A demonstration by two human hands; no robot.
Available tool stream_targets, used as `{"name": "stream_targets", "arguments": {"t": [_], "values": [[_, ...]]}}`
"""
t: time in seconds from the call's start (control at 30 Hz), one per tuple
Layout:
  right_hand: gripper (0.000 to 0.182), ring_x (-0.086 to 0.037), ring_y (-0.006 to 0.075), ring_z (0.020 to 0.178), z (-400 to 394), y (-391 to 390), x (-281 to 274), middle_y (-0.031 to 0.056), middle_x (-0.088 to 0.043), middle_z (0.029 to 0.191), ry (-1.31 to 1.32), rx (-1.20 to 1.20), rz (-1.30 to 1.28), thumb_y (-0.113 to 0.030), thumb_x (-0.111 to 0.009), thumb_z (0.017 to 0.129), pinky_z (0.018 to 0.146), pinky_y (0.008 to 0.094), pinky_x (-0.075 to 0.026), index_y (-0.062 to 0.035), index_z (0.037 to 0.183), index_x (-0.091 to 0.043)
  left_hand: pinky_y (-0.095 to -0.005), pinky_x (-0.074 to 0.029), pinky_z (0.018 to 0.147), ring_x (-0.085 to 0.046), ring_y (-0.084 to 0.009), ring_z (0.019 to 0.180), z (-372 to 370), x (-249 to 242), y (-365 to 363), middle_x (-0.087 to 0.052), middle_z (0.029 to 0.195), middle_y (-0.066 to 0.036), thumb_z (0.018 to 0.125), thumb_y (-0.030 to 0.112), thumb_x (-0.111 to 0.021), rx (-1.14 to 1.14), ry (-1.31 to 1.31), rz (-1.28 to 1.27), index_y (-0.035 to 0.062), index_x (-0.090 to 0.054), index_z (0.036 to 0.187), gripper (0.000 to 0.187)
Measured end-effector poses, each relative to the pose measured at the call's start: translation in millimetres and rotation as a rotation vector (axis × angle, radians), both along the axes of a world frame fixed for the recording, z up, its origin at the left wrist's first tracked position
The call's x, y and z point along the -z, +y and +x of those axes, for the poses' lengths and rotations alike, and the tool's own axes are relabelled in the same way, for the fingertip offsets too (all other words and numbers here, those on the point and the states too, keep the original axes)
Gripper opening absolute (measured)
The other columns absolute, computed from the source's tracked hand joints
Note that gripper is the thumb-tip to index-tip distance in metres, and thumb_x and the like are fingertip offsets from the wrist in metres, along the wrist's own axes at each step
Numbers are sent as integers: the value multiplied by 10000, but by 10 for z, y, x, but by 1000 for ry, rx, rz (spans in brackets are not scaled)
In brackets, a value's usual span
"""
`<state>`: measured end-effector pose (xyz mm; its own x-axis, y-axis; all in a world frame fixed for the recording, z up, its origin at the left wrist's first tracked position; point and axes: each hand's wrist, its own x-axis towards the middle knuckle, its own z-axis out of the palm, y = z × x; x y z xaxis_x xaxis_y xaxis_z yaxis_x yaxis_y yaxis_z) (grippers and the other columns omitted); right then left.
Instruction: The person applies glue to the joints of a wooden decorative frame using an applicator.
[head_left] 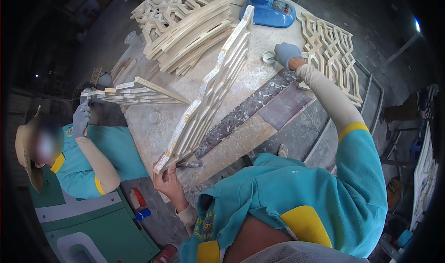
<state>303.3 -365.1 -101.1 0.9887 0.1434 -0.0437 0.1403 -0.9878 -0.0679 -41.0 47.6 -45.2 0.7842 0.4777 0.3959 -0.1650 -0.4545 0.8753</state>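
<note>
My bare left hand (169, 183) grips the near lower end of a wooden lattice panel (204, 89). The panel stands tilted on its edge, and whitish smears run along its upward edge. My right hand (287, 54), in a grey glove, is stretched out across the table and closed beside a small round cup (269, 57). What its fingers hold, if anything, is hidden. Below the right arm lies a dark, white-spattered board (248, 110).
Across the table (181, 84), a co-worker's gloved hand (81, 117) holds another lattice piece (134, 94). Curved wooden slats (190, 33) are stacked at the back beside more lattice. A blue machine base (269, 12) and a lattice panel (329, 50) are at the right.
</note>
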Motion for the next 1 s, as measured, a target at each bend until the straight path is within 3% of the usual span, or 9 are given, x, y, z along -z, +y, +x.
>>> {"name": "stream_targets", "arguments": {"t": [0.37, 0.47, 0.53, 0.57, 0.63, 0.67, 0.73, 0.83, 1.0], "values": [[227, -722, 376, 977, 172, 83, 205, 217, -730, 1049, 4, -69, -44, -177, -612, 886, 826, 455, -578, -48, 1010, -753, -263, -512, 861, -645, -156, 977, -11, -70, -32, -664, 1074, -100, 899, -57, -703, -2, 47, 34, -101, -672, 1106, 214], [249, -737, 358, 915, 183, -83, 288, 210, -744, 994, 26, -9, 81, -217, -656, 877, 788, 421, -578, -31, 1006, -760, -262, -510, 870, -644, -158, 983, -6, -56, 2, -661, 1073, -102, 901, -59, -701, -16, 36, 15, -101, -672, 1107, 213], [330, -728, 283, 750, 181, -234, 370, 169, -752, 875, 184, 92, 487, -288, -716, 855, 722, 371, -562, -14, 1033, -761, -260, -507, 880, -642, -156, 989, 5, -56, 16, -656, 1082, -103, 899, -62, -701, 0, 35, 51, -101, -673, 1106, 212], [330, -728, 283, 750, 156, -262, 367, 169, -752, 875, 190, 67, 482, -288, -716, 855, 722, 371, -562, -14, 1033, -761, -260, -507, 880, -642, -156, 989, 4, -64, 14, -656, 1082, -103, 899, -62, -701, -26, 37, 48, -101, -673, 1106, 212], [322, -639, 168, 590, 8, -270, 366, 100, -718, 757, 228, 94, 692, -257, -755, 851, 588, 322, -514, -8, 1056, -761, -256, -506, 879, -639, -152, 989, 4, -80, 13, -651, 1085, -100, 896, -59, -708, 1, 45, 44, -102, -671, 1109, 220], [322, -639, 168, 590, -103, -212, 335, 100, -718, 757, 237, 66, 685, -257, -755, 851, 588, 322, -514, -8, 1056, -761, -251, -508, 872, -641, -153, 987, 3, -79, 12, -648, 1085, -102, 893, -58, -712, -23, 57, 46, -98, -677, 1103, 217], [260, -560, 87, 532, -397, -125, 257, 49, -688, 724, 327, 130, 1074, -166, -755, 866, 492, 261, -450, -4, 1070, -757, -248, -507, 872, -644, -154, 989, 11, -93, -6, -650, 1081, -106, 892, -55, -715, -35, 63, 50, -94, -682, 1098, 212], [219, -543, 58, 516, -817, 111, 150, 23, -677, 722, 325, 62, 1260, -90, -739, 881, 453, 215, -409, -3, 1083, -753, -256, -524, 851, -649, -157, 977, 49, -129, -72, -658, 1058, -116, 889, -52, -722, -21, 85, 49, -87, -695, 1085, 202], [295, -567, 60, 554, -1447, 523, -200, 28, -691, 753, 420, -63, 1247, -95, -733, 895, 492, 226, -440, 23, 1164, -711, -262, -549, 741, -651, -150, 865, 208, -87, -245, -655, 999, -105, 875, -45, -738, 97, -38, 44, -88, -701, 1081, 214]]}}
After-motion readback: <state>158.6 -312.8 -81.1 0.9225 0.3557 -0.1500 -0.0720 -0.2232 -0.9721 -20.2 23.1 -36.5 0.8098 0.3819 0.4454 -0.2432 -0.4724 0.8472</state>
